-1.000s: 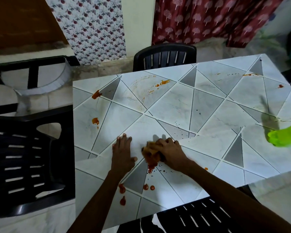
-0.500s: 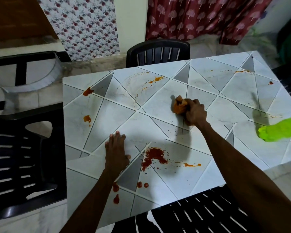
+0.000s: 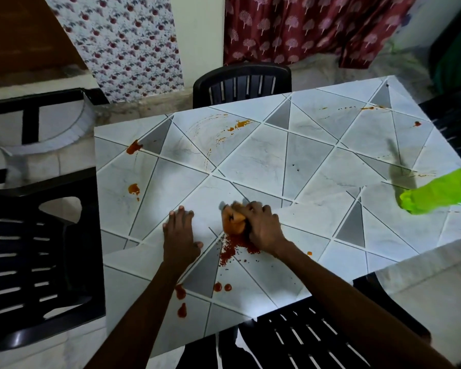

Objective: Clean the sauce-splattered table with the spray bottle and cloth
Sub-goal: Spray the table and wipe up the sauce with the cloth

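My right hand (image 3: 264, 227) grips a bunched orange cloth (image 3: 233, 221) and presses it on the table (image 3: 317, 166) just above a large red sauce smear (image 3: 234, 246). My left hand (image 3: 180, 235) rests flat on the table to the left of the cloth, fingers straight. A bright green spray bottle (image 3: 437, 191) stands at the table's right edge, partly cut off by the frame. More sauce spots lie near the front edge (image 3: 183, 310), at the left (image 3: 133, 189), at the far left corner (image 3: 133, 147) and at the back (image 3: 240, 125).
Black plastic chairs stand on the left (image 3: 37, 262), at the far side (image 3: 241, 85) and at the near side (image 3: 304, 342). Another dark chair is at the far right (image 3: 453, 123). A red patterned curtain (image 3: 304, 27) hangs behind.
My right hand has drawn the cloth from the table's middle back toward me onto the top of the big red smear. My left hand has stayed flat in the same spot.
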Tool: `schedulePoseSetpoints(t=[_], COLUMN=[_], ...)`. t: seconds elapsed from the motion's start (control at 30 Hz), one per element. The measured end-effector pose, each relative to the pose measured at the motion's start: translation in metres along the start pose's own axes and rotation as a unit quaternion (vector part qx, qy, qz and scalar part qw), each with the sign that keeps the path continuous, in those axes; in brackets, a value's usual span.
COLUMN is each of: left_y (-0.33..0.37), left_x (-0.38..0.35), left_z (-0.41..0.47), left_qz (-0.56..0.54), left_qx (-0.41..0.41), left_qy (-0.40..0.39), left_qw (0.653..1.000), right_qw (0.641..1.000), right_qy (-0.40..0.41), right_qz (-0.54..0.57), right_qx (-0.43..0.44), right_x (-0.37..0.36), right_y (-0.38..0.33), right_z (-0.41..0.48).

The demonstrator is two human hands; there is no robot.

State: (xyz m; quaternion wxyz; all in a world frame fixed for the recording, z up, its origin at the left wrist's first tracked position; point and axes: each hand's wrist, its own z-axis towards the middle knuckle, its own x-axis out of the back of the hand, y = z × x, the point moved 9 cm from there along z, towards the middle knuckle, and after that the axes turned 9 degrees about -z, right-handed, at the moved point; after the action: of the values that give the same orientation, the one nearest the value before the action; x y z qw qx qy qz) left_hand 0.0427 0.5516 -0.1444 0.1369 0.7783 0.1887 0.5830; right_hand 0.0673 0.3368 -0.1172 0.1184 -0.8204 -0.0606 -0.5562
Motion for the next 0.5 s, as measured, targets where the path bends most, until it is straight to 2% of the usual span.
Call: schedulePoseSetpoints(t=[0.07,0.13,0.23,0.37,0.5], left_y=[0.001,0.001,0.0,-0.001,-0.005], left_x=[0.001,0.002,0.003,-0.002,-0.008], left_z=[0.0,0.001,0.002,0.001,0.0], left_qz=[0.002,0.009,0.005,-0.004,-0.039], left_qx=[0.0,0.001,0.006,0.004,-0.01], left_qy=[0.0,-0.001,0.003,-0.001,0.001], left_qw=[1.0,1.0,1.0,1.0,0.999], right_qw=[0.999,0.993,0.98,0.971,0.972], right_qy=[-0.028,-0.036,0.013,0.074,0.061], right_qz=[0.024,0.103,0.2,0.208,0.163], right_qx=[0.039,0.048,0.007,-0.087,-0.161], right_x=[0.002,0.013,0.038,0.075,0.082], right_y=[-0.008,-0.003,0.021,0.056,0.059], right_z=[-0.01,-0.01,0.019,0.093,0.15])
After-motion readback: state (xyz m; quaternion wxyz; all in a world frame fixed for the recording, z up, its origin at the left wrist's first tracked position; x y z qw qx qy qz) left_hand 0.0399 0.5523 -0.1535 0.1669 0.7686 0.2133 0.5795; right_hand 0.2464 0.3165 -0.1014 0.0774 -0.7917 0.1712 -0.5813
